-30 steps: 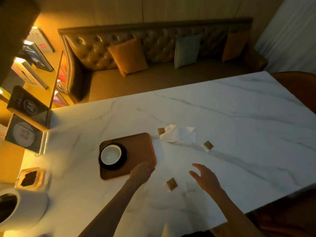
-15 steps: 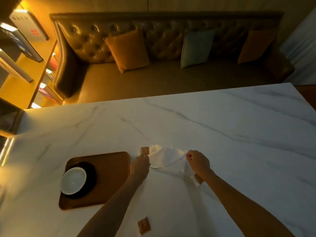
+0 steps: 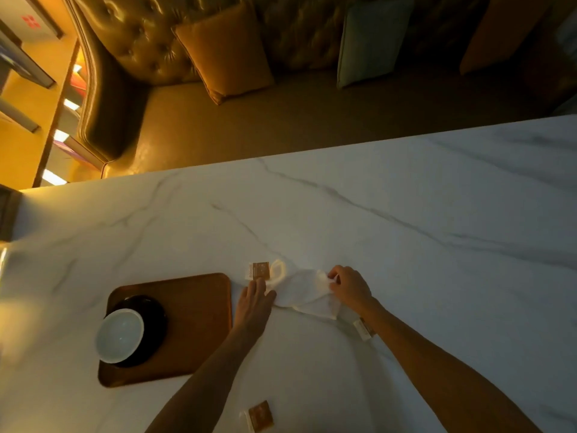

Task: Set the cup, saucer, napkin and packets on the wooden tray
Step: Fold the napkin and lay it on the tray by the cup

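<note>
A wooden tray lies on the white marble table at the lower left. On its left part a white cup stands on a dark saucer. A crumpled white napkin lies just right of the tray. My left hand pinches the napkin's left edge and my right hand grips its right end. One brown packet lies beside the napkin's far-left corner, a second packet shows partly under my right forearm, and a third packet lies near the front edge.
The marble table stretches far to the right. Behind it stands a tufted leather bench with orange and pale cushions. Lit shelves with books are at the far left.
Both hands went from hovering near the tray's right side to the napkin and took hold of it. The view has shifted closer and to the right.
</note>
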Demonstrator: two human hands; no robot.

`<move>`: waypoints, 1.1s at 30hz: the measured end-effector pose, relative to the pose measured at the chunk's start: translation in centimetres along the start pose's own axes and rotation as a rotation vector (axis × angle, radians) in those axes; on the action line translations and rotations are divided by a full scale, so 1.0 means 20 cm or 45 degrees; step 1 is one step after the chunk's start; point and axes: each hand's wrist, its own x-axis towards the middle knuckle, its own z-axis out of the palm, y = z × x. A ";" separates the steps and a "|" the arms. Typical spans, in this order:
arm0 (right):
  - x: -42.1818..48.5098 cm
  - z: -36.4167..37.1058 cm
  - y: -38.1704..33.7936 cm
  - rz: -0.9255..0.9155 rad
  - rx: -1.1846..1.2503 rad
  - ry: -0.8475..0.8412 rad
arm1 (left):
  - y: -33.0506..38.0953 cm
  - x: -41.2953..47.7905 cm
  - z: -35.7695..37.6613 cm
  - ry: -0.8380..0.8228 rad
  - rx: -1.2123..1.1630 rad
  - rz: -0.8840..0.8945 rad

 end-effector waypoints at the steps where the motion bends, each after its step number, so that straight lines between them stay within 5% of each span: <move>1: -0.02 -0.01 -0.01 -0.027 0.023 -0.006 | 0.00 -0.02 0.00 0.009 0.012 -0.003; 6: -0.19 -0.17 -0.07 -0.175 0.134 0.071 | 0.03 -0.16 -0.11 0.196 -0.257 -0.089; 11: -0.40 -0.41 -0.24 -0.348 0.274 0.171 | -0.07 -0.37 -0.41 0.436 -0.858 -0.171; 17: -0.73 -0.58 -0.61 -0.552 0.646 0.238 | -0.35 -0.77 -0.79 0.367 -1.280 -0.148; 22: -0.96 -0.57 -0.89 -0.469 1.021 0.096 | -0.57 -1.16 -1.02 0.438 -2.141 -0.133; 25: -1.09 -0.44 -1.03 -0.488 0.976 0.030 | -0.64 -1.36 -1.08 0.552 -2.170 -0.201; 33: -1.36 -0.06 -1.44 -0.628 0.954 0.381 | -0.81 -1.72 -1.16 1.060 -1.857 -0.609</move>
